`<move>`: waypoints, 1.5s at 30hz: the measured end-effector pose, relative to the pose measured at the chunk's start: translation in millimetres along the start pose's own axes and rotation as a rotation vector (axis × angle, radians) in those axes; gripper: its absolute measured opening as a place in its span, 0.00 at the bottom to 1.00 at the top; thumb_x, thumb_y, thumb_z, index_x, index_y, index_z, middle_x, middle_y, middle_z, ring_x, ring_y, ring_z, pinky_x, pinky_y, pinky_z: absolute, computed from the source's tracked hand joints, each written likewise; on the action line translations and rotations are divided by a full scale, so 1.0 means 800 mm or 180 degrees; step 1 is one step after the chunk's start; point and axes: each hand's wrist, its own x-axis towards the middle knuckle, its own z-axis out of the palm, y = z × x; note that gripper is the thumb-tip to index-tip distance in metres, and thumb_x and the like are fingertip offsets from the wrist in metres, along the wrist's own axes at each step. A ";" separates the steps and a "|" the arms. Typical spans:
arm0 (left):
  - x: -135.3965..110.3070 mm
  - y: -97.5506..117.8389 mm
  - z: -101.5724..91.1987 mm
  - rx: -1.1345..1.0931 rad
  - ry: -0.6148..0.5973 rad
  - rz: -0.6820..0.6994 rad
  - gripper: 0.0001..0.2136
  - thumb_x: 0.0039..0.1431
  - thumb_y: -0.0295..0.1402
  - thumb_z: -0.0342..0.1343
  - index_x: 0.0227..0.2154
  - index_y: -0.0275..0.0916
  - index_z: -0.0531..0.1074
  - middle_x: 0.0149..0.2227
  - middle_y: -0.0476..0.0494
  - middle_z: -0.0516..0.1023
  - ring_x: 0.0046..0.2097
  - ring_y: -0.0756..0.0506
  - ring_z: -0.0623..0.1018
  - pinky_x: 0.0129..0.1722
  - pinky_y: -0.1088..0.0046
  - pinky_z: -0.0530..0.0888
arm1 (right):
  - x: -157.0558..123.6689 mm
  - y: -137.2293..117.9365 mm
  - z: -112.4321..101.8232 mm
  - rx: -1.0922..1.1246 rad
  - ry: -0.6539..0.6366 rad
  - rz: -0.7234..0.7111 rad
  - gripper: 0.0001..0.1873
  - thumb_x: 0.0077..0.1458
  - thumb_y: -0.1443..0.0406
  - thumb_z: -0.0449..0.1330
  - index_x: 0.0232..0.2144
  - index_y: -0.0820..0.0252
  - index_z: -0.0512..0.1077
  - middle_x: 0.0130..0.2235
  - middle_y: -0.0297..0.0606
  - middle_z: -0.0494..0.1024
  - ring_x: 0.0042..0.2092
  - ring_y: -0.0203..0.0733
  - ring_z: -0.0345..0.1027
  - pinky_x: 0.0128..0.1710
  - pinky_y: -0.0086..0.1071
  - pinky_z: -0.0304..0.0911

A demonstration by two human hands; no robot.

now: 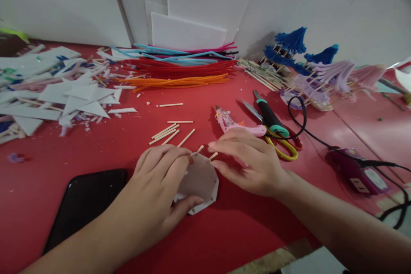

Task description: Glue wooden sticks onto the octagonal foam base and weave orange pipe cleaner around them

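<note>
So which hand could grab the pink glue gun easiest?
Probably the right hand. The pink glue gun lies on the table just beyond its fingers. The left hand is busy holding the white octagon piece and is farther from the gun.

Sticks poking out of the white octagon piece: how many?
2. One stick at the top edge of the octagon, beside the left hand; another stick just right of it, beside the right hand. The hands may hide more.
</note>
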 end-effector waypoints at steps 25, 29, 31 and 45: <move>0.002 0.006 -0.001 0.0012 -0.0088 -0.0063 0.16 0.53 0.33 0.57 0.47 0.43 0.70 0.50 0.39 0.70 0.51 0.34 0.66 0.48 0.49 0.64 | -0.002 0.000 -0.001 0.0150 0.0029 -0.0066 0.06 0.55 0.74 0.59 0.33 0.60 0.73 0.34 0.38 0.80 0.37 0.38 0.74 0.39 0.36 0.69; 0.003 0.006 0.000 0.0009 -0.0015 -0.0051 0.16 0.53 0.35 0.57 0.47 0.44 0.70 0.49 0.39 0.71 0.50 0.35 0.67 0.48 0.50 0.65 | -0.001 -0.002 0.002 0.0090 0.0011 -0.0072 0.06 0.55 0.73 0.58 0.33 0.59 0.72 0.34 0.36 0.80 0.38 0.39 0.74 0.41 0.36 0.68; 0.002 0.004 0.000 0.0024 -0.0022 -0.0048 0.16 0.54 0.36 0.57 0.46 0.43 0.71 0.50 0.39 0.71 0.50 0.34 0.67 0.48 0.50 0.65 | 0.000 -0.001 -0.002 0.0056 -0.0058 -0.0130 0.07 0.55 0.72 0.59 0.37 0.58 0.72 0.35 0.37 0.80 0.40 0.40 0.73 0.43 0.37 0.68; -0.002 0.004 -0.004 0.0133 -0.0195 0.0065 0.26 0.50 0.49 0.59 0.50 0.43 0.69 0.54 0.36 0.68 0.55 0.32 0.63 0.52 0.46 0.62 | -0.041 0.078 -0.049 -0.1633 -0.1086 0.1049 0.31 0.44 0.74 0.52 0.54 0.62 0.62 0.48 0.49 0.70 0.51 0.56 0.65 0.51 0.54 0.62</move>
